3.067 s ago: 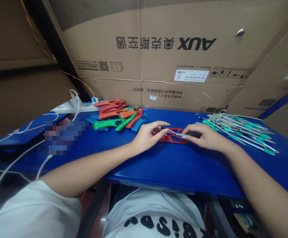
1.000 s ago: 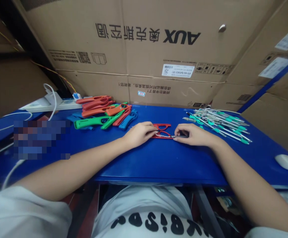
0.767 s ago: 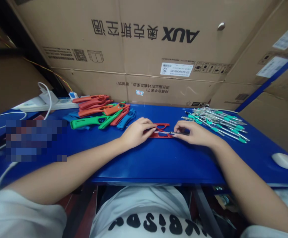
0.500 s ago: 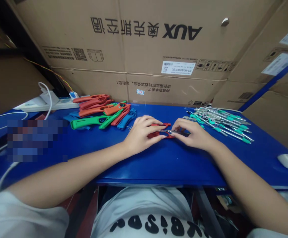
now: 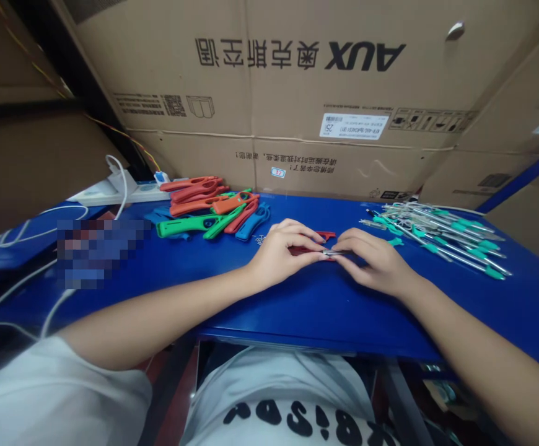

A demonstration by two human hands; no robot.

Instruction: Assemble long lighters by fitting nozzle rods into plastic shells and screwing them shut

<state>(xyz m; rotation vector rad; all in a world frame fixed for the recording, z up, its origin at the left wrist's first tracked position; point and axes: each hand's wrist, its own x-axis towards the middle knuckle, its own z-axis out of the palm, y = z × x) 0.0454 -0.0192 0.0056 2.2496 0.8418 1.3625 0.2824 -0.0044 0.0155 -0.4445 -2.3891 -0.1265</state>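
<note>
Red pieces [image 5: 329,235] show between two curled hands [image 5: 281,255] facing each other.

Muted light falls on the desk [image 5: 306,310], where we find a faint sheen near its front. Shadow darkens the left panel [image 5: 32,167]; the fingers [image 5: 307,259] look soft, wide-angle stretch swells the left sleeve [image 5: 69,396], and a patch [image 5: 100,251] is pixelated.

A white short-sleeved shirt [image 5: 274,384] bears chunky black lettering [image 5: 301,424].
</note>
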